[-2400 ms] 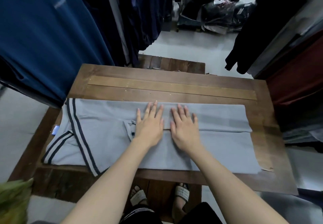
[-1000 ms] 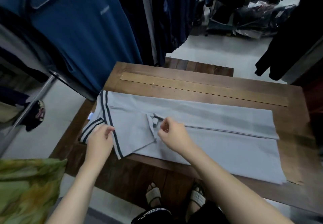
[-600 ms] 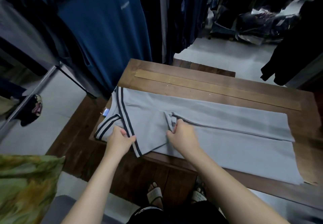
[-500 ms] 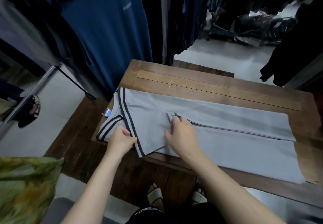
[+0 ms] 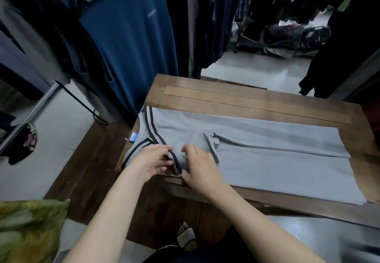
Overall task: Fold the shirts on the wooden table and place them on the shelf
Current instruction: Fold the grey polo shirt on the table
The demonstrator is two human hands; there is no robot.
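**A:** From the head camera, where was the garment?

**B:** The grey shirt (image 5: 267, 160) lay flat on the wooden table (image 5: 246, 102), folded lengthwise into a long strip running left to right. Its plain hem end reached the table's right side. Its collar end, with a dark striped band (image 5: 153, 128), sat at the left edge. A short sleeve (image 5: 212, 145) was folded in on top, just right of the hands.

**A:** And the hands?

**B:** Both were at the near-left corner of the shirt, close together but not touching. The left hand (image 5: 151, 162) pinched the striped band, with the thumb on top and curled fingers underneath. The right hand (image 5: 200, 169) was just beside it on the right. Its fingers were bent, with the tips dug into the cloth and the thumb at the near edge, so a small ridge of fabric was gathered between them.

**A:** Anything else on the shirt?

**B:** A small blue label (image 5: 133, 136) stuck out at the left end, beside the collar.

**A:** What was around the table?

**B:** A blue shirt (image 5: 131, 43) hung on a rack at the far left, next to a row of dark garments. Far off to the right, black plastic bags (image 5: 296, 36) were piled on the pale floor. A green patterned cloth (image 5: 28, 230) filled the near-left corner. A sandalled foot (image 5: 186, 237) showed below the near edge of the table, between the forearms.
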